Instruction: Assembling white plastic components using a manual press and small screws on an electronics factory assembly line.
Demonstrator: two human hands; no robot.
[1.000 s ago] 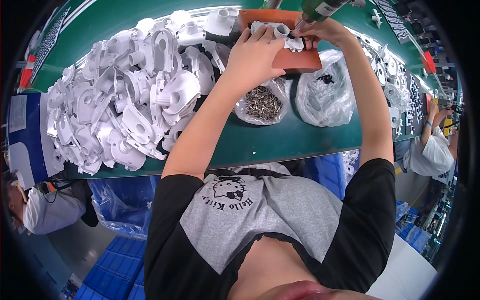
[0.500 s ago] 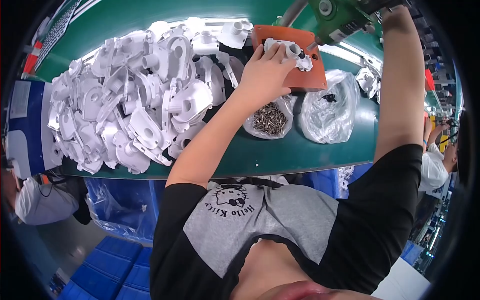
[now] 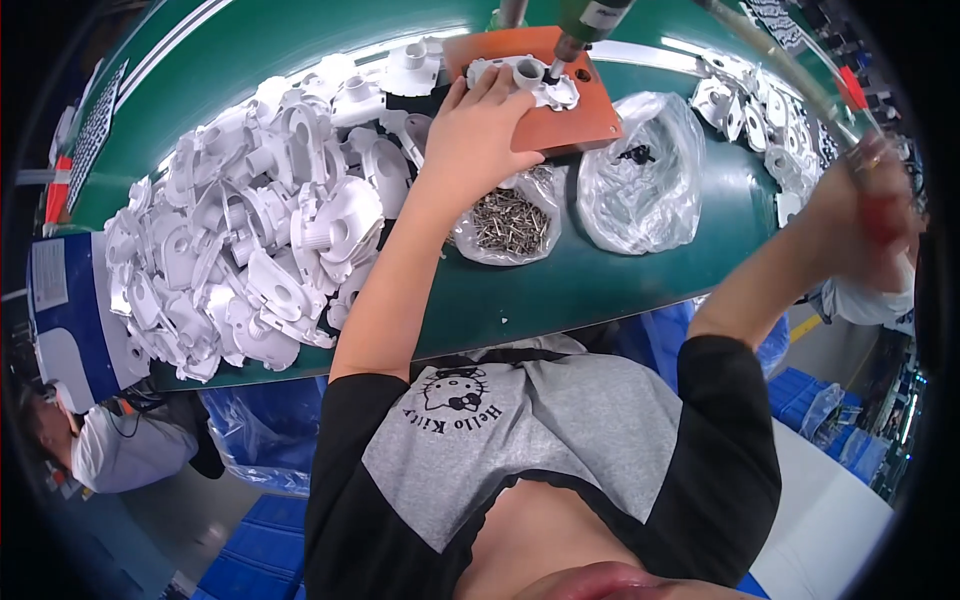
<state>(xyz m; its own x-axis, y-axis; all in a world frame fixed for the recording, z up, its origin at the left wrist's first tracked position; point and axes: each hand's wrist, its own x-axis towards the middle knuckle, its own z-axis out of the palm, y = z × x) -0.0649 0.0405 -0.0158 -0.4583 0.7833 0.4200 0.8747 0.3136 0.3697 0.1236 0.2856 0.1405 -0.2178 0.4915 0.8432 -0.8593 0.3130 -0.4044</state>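
My left hand (image 3: 478, 130) lies over a white plastic part (image 3: 552, 93), which sits on an orange block (image 3: 572, 132). Its fingers hold the part's left side, and the thumb stretches out by the block's near edge. A short white tube stands up from the part. Close beside that tube, the metal tip (image 3: 566, 52) of a bench press comes down to the part; whether it touches, I cannot tell. Far to the right, my right hand (image 3: 875, 205) is blurred, closed round the end of the press lever (image 3: 790, 62). Something red shows at that hand.
White plastic parts (image 3: 262, 285) lie in a big heap on the green bench (image 3: 470, 305). Open plastic bags hold screws (image 3: 512, 222) and small black pieces (image 3: 636, 154). More white parts (image 3: 752, 108) lie at the back right. Other people (image 3: 130, 445) sit nearby.
My right hand has swung from high at the press down to the right, bringing the lever along. The press tip now stands close to the part. My left hand stays on the part; the view has shifted.
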